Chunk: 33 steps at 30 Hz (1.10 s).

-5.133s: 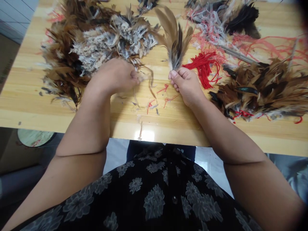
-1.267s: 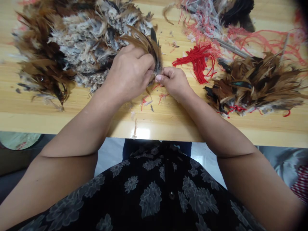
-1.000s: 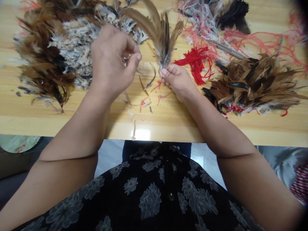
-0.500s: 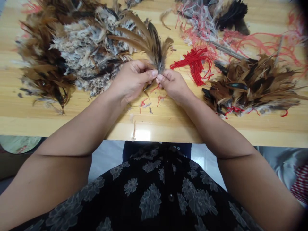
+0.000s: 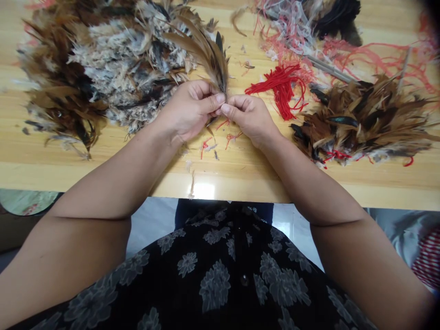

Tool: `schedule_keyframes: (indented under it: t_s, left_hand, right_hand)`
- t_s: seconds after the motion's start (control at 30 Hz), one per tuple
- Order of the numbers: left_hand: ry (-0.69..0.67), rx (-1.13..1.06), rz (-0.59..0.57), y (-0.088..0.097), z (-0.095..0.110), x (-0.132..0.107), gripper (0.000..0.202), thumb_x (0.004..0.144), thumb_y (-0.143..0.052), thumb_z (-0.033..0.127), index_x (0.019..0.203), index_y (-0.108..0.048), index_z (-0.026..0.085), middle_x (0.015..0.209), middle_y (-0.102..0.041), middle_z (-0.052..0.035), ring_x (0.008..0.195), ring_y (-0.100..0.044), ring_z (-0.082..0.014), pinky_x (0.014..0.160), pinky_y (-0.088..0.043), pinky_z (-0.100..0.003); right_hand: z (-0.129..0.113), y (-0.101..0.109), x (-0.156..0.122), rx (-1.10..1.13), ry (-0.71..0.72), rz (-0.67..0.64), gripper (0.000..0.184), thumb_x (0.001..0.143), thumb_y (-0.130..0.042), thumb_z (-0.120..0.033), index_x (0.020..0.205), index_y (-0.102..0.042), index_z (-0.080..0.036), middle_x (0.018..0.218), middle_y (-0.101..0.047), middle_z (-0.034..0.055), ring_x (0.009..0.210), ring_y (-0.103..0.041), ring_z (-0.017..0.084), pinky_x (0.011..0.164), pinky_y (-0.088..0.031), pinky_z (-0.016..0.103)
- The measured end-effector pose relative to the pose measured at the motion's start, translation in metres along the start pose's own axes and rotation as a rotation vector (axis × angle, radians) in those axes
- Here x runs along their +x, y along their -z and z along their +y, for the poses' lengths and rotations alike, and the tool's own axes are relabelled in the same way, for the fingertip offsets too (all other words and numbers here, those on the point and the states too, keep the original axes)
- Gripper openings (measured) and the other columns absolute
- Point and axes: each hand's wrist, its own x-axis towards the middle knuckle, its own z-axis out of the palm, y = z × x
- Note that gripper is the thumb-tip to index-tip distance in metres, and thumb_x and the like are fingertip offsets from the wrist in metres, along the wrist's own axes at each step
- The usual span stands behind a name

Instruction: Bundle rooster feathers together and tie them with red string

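My left hand pinches the base of a small bunch of brown and dark feathers between thumb and fingers. The feathers fan up and to the left, over a larger pile. Close against its fingertips, my right hand is closed in a pinch at the quill ends. What lies between its fingertips is hidden. Short snippets of red thread lie on the table just below the hands. A bundle of red threads is to the right of my right hand.
A big heap of brown and grey fluffy feathers covers the table's left. Brown feather bunches with red ties lie at right. Behind them are thin sticks, tangled pink strings and black feathers. The wooden table ends before my body.
The feathers in my left hand are gathered narrower, and the ones that splayed to the right are drawn in. My right hand has shifted slightly right.
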Motion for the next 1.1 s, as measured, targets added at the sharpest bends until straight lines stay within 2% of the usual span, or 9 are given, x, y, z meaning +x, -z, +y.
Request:
schedule_keyframes:
  t_s: [0.2,0.33,0.47,0.63,0.7,0.8,0.93,1.0,1.1]
  left_hand:
    - [-0.038,0.206,0.041,0.015,0.023,-0.004,0.035,0.093,-0.112,0.012,0.089,-0.079,0.022,0.083,-0.074,-0.0014,0.099,-0.075,-0.0270,0.095,-0.056,-0.036]
    - [-0.082,0.668,-0.026,0.028,0.036,-0.010,0.024,0.093,-0.102,0.011,0.086,-0.081,0.020,0.082,-0.069,-0.0018,0.107,-0.077,-0.0312,0.111,-0.056,-0.040]
    - [0.012,1.145,-0.099,0.018,0.040,-0.014,0.019,0.091,-0.090,0.012,0.084,-0.075,0.021,0.085,-0.070,-0.0018,0.114,-0.078,-0.0348,0.128,-0.053,-0.050]
    - [0.078,1.368,-0.150,0.007,0.045,-0.019,0.018,0.098,-0.074,0.016,0.083,-0.069,0.024,0.099,-0.078,-0.0082,0.122,-0.078,-0.0378,0.130,-0.053,-0.052]
    - [0.052,1.289,-0.138,0.012,0.045,-0.018,0.017,0.099,-0.075,0.017,0.085,-0.068,0.024,0.098,-0.077,-0.0077,0.122,-0.077,-0.0377,0.131,-0.053,-0.052]
    - [-0.069,0.846,-0.013,0.027,0.037,-0.012,0.024,0.100,-0.091,0.018,0.090,-0.069,0.024,0.090,-0.071,-0.0045,0.124,-0.074,-0.0373,0.128,-0.054,-0.050]
    - [-0.171,0.247,0.042,0.035,0.014,0.000,0.039,0.100,-0.110,0.039,0.100,-0.072,0.028,0.081,-0.068,-0.0003,0.101,-0.071,-0.0289,0.100,-0.062,-0.041]
    - [-0.183,0.142,0.059,0.030,0.005,0.003,0.044,0.098,-0.112,0.051,0.104,-0.074,0.029,0.080,-0.069,0.0008,0.085,-0.067,-0.0244,0.086,-0.061,-0.040]
    - [-0.098,0.104,0.056,0.017,0.003,0.000,0.055,0.090,-0.119,0.051,0.108,-0.073,0.028,0.079,-0.070,0.0022,0.086,-0.074,-0.0246,0.085,-0.062,-0.040]
  right_hand:
    - [0.006,0.004,0.001,-0.065,-0.023,0.099,0.051,0.111,-0.088,-0.049,0.081,-0.061,-0.019,0.076,-0.052,-0.0052,0.079,-0.054,0.008,0.080,-0.053,0.020]
    - [0.001,0.007,-0.001,-0.056,-0.070,0.177,0.041,0.119,-0.076,-0.036,0.086,-0.060,-0.019,0.078,-0.050,-0.0047,0.077,-0.052,0.008,0.075,-0.048,0.018]
    - [-0.010,0.004,-0.004,-0.056,-0.105,0.228,0.040,0.122,-0.070,-0.033,0.086,-0.059,-0.020,0.076,-0.049,-0.0052,0.071,-0.048,0.007,0.071,-0.044,0.017]
    - [-0.023,-0.003,-0.008,-0.046,-0.157,0.273,0.040,0.123,-0.066,-0.023,0.083,-0.058,-0.019,0.076,-0.051,-0.0049,0.071,-0.048,0.006,0.070,-0.043,0.017]
    - [-0.022,-0.003,-0.008,-0.044,-0.155,0.283,0.040,0.122,-0.066,-0.022,0.083,-0.060,-0.019,0.075,-0.052,-0.0044,0.071,-0.049,0.006,0.070,-0.043,0.018]
    - [-0.012,0.002,-0.006,-0.048,-0.118,0.271,0.037,0.121,-0.073,-0.032,0.086,-0.065,-0.019,0.075,-0.053,-0.0038,0.072,-0.051,0.008,0.070,-0.045,0.020]
    - [0.004,0.008,-0.004,-0.067,-0.083,0.233,0.045,0.113,-0.084,-0.057,0.090,-0.070,-0.021,0.074,-0.053,-0.0032,0.075,-0.053,0.011,0.070,-0.050,0.023]
    - [0.007,0.008,-0.003,-0.076,-0.076,0.224,0.049,0.110,-0.086,-0.064,0.091,-0.072,-0.021,0.074,-0.054,-0.0030,0.076,-0.053,0.012,0.070,-0.051,0.024]
    - [0.005,0.005,-0.002,-0.059,-0.056,0.215,0.050,0.108,-0.089,-0.064,0.088,-0.073,-0.020,0.075,-0.058,-0.0022,0.078,-0.056,0.012,0.074,-0.052,0.026]
